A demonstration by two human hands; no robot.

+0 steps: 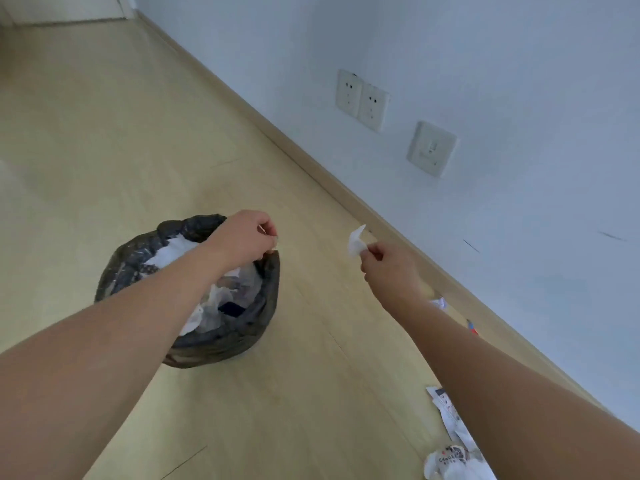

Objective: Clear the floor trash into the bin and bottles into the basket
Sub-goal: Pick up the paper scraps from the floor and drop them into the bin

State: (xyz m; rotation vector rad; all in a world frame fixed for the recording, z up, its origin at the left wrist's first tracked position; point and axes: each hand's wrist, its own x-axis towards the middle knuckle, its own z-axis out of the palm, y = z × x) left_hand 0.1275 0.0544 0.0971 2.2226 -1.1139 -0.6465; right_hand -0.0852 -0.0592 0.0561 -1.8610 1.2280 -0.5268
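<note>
A bin lined with a black bag (135, 261) stands on the pale wood floor at centre left, holding white paper and plastic trash. My left hand (244, 237) hovers over the bin's far right rim, fingers pinched together; whether it grips the bag edge or a small scrap I cannot tell. My right hand (389, 268) is to the right of the bin, above the floor, pinching a small white paper scrap (356, 241) between thumb and fingers. No bottles or basket are in view.
Printed white wrappers (448, 414) and a crumpled white bag (450, 462) lie on the floor at bottom right. A small crumpled paper (439, 302) and a red item (471, 327) sit by the baseboard. The wall with sockets (362, 100) runs along the right.
</note>
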